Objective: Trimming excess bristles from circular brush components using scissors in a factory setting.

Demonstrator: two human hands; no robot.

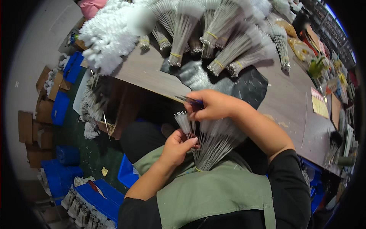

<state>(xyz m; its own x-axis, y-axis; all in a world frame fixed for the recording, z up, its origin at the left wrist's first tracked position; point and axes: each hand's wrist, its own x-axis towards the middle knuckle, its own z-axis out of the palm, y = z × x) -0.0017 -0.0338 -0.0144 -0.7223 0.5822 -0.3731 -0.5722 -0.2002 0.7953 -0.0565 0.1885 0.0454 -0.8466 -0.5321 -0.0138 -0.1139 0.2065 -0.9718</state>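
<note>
Before me: one surface (142, 72), bearing banded brush bundles (187, 32). Against my apron (217, 194): one fanned brush bundle (218, 149). Left hand (175, 149): closed around several of its brushes (185, 124); a slack pinch might have dropped them. Right hand (214, 104): clamped on a dark pointed tool (196, 102), tips near the brush ends; a careless dip could have nicked my left hand. Yellow band (198, 169), at the base: had it slipped, I might have spilled the lot.

The right hand (211, 103) partly hides a dark tool (191, 100), and the top edge crops a pink item (90, 7).
</note>
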